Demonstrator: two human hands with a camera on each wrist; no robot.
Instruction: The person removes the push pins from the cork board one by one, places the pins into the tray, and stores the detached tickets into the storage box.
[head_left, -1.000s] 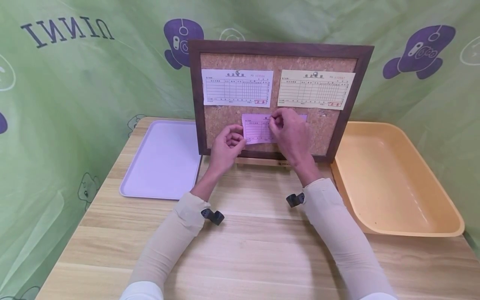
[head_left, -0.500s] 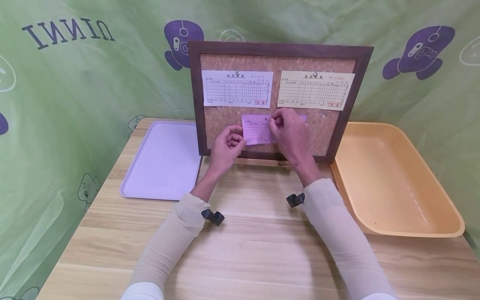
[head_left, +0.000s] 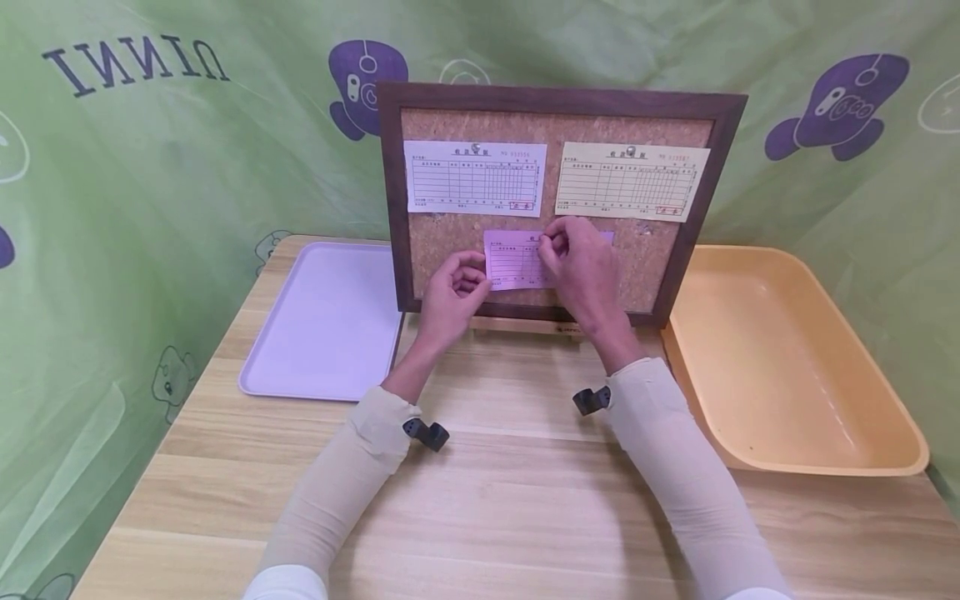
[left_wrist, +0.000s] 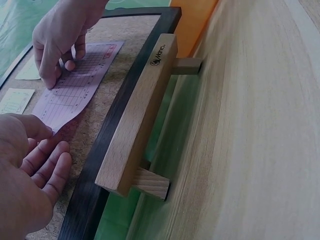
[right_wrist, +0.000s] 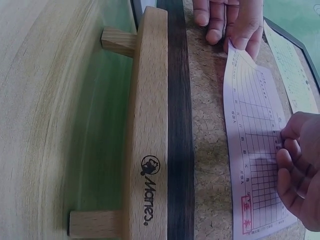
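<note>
A pink receipt slip (head_left: 513, 260) lies against the lower middle of a framed corkboard (head_left: 442, 236). My left hand (head_left: 448, 296) pinches its lower left corner between thumb and forefinger; that corner bends away from the cork in the right wrist view. At the slip's top middle, my right hand (head_left: 588, 271) pinches with thumb and forefinger, its other fingers curled. Whatever sits between those fingertips is hidden; it is likely a pushpin. Above, a white slip (head_left: 472, 179) and a yellow slip (head_left: 630, 185) each hang from a silver pushpin (head_left: 631, 151) at the top.
The board leans on a wooden stand (left_wrist: 142, 115) with short feet on the wooden table (head_left: 495, 500). A lilac tray (head_left: 322, 325) is at the left, a deep orange tray (head_left: 787, 358) at the right. Behind hangs a green printed cloth (head_left: 262, 150).
</note>
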